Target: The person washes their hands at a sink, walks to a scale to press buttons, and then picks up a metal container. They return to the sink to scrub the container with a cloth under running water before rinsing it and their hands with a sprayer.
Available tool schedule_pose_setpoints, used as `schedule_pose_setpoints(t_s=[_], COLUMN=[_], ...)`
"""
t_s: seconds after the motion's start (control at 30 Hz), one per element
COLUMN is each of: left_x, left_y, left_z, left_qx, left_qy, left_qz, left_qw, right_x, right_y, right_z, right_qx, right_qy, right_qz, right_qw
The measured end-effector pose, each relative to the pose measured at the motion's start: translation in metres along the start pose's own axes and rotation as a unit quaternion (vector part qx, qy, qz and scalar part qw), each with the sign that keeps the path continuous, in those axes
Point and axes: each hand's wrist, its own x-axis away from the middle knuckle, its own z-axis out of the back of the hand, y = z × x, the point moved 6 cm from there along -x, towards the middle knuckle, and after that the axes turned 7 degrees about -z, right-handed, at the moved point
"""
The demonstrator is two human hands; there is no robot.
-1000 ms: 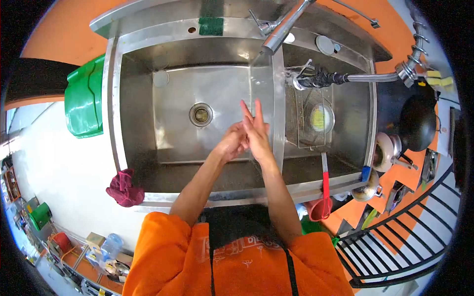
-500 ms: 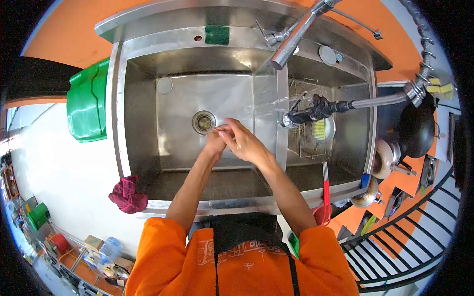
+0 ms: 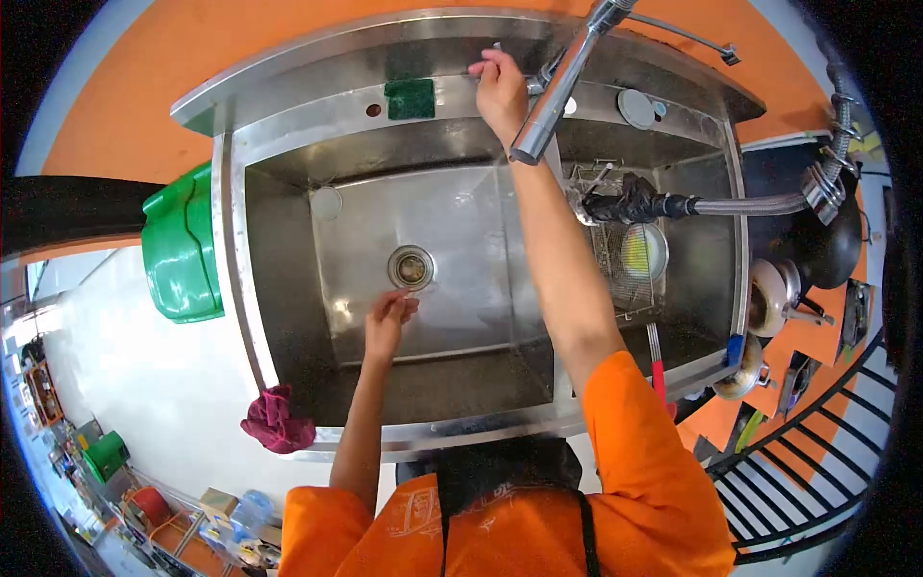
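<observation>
My right hand (image 3: 500,91) is up at the back ledge of the sink, its fingers curled around the lever of the faucet (image 3: 544,82). The hand hides most of that lever; only its tip shows above the fingers. My left hand (image 3: 386,322) hangs over the large left basin (image 3: 461,231), just below the drain (image 3: 411,267). Its fingers are loosely bent and apart, with nothing visible in them. On the right, the spray nozzle (image 3: 586,204), partly wrapped in black, hangs over the divider and wire basket. No water stream shows from it now.
A green scouring pad (image 3: 411,99) lies on the back ledge. The right basin holds a wire basket (image 3: 615,288) and a bowl with a yellow-green item (image 3: 638,252). A maroon cloth (image 3: 277,420) drapes the front left corner. A red-handled utensil (image 3: 658,375) leans at the front edge.
My hands were together over the drain with water spraying leftward from the nozzle. They have separated: the right went up to the faucet lever, the left moved slightly left and down. The spray is gone.
</observation>
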Motion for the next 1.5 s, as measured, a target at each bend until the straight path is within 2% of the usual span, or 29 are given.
schedule_pose_setpoints(t_s=[0.03,0.13,0.17,0.27,0.3,0.33,0.4,0.43,0.47,0.5,0.53,0.57,0.63,0.7,0.8,0.83,0.87,0.93,1.03,1.13,1.17,1.3,1.4,1.5], left_x=[0.006,0.022,0.021,0.024,0.03,0.033,0.023,-0.002,-0.027,-0.026,-0.024,-0.034,-0.011,0.007,0.022,0.038,0.052,0.073,0.108,0.136,0.144,0.171,0.186,0.194], left_y=[-0.004,-0.017,-0.018,-0.009,0.021,0.038,0.065,0.045,0.008,-0.021,-0.024,-0.018,-0.027,-0.022,-0.02,-0.001,0.017,0.049,0.093,0.116,0.12,0.133,0.14,0.145], left_z=[0.003,0.013,0.014,0.024,0.018,0.015,0.015,0.016,0.02,0.019,0.022,0.017,0.003,0.004,0.006,0.001,-0.003,-0.006,-0.013,-0.014,-0.015,-0.015,-0.016,-0.018], left_qx=[0.002,-0.006,-0.01,-0.021,-0.046,0.006,0.111,0.187,0.26,0.33,0.213,0.095,-0.119,-0.337,-0.161,-0.118,-0.067,0.033,0.205,0.169,0.222,0.255,0.279,0.285], left_qy=[0.002,-0.003,-0.007,-0.029,-0.015,-0.02,-0.032,-0.061,-0.089,-0.114,-0.11,-0.108,-0.067,-0.017,-0.086,-0.087,-0.09,-0.093,-0.129,-0.128,-0.12,-0.113,-0.101,-0.095], left_qz=[0.017,0.043,0.042,0.027,0.028,0.018,-0.015,0.038,0.096,0.159,0.13,0.084,0.015,-0.053,-0.063,-0.005,-0.013,-0.037,-0.093,-0.157,-0.15,-0.2,-0.218,-0.221], left_qw=[1.0,0.999,0.999,0.999,0.998,1.0,0.993,0.98,0.957,0.923,0.962,0.986,0.991,0.94,0.981,0.989,0.994,0.994,0.966,0.965,0.956,0.939,0.93,0.928], right_x=[-0.01,-0.013,-0.007,0.041,0.07,0.105,0.166,0.205,0.254,0.31,0.358,0.386,0.4,0.381,0.358,0.353,0.351,0.34,0.328,0.327,0.326,0.326,0.328,0.325], right_y=[0.008,0.001,0.002,0.002,-0.013,-0.031,-0.033,-0.012,0.029,0.067,0.088,0.091,0.066,0.014,-0.048,-0.063,-0.078,-0.106,-0.146,-0.176,-0.187,-0.223,-0.229,-0.246], right_z=[-0.005,-0.008,-0.012,-0.013,-0.005,0.004,0.014,0.014,0.006,0.001,0.004,0.01,0.015,0.023,0.037,0.039,0.042,0.049,0.057,0.061,0.063,0.075,0.08,0.09], right_qx=[-0.056,-0.061,-0.024,-0.082,-0.194,-0.301,-0.456,-0.385,-0.099,0.281,0.398,0.422,0.427,0.41,0.399,0.398,0.396,0.375,0.353,0.338,0.334,0.338,0.323,0.301], right_qy=[-0.029,0.012,0.008,-0.193,-0.23,-0.258,-0.304,-0.322,-0.371,-0.434,-0.474,-0.483,-0.46,-0.446,-0.424,-0.413,-0.403,-0.395,-0.386,-0.397,-0.4,-0.393,-0.433,-0.376], right_qz=[-0.032,0.012,-0.004,-0.118,-0.219,-0.317,-0.377,-0.384,-0.315,-0.175,-0.134,-0.11,-0.04,0.054,0.182,0.215,0.247,0.257,0.281,0.315,0.329,0.408,0.405,0.487], right_qw=[0.997,0.998,1.0,0.971,0.928,0.861,0.746,0.775,0.868,0.838,0.774,0.759,0.777,0.794,0.792,0.791,0.788,0.798,0.804,0.793,0.788,0.752,0.738,0.729])
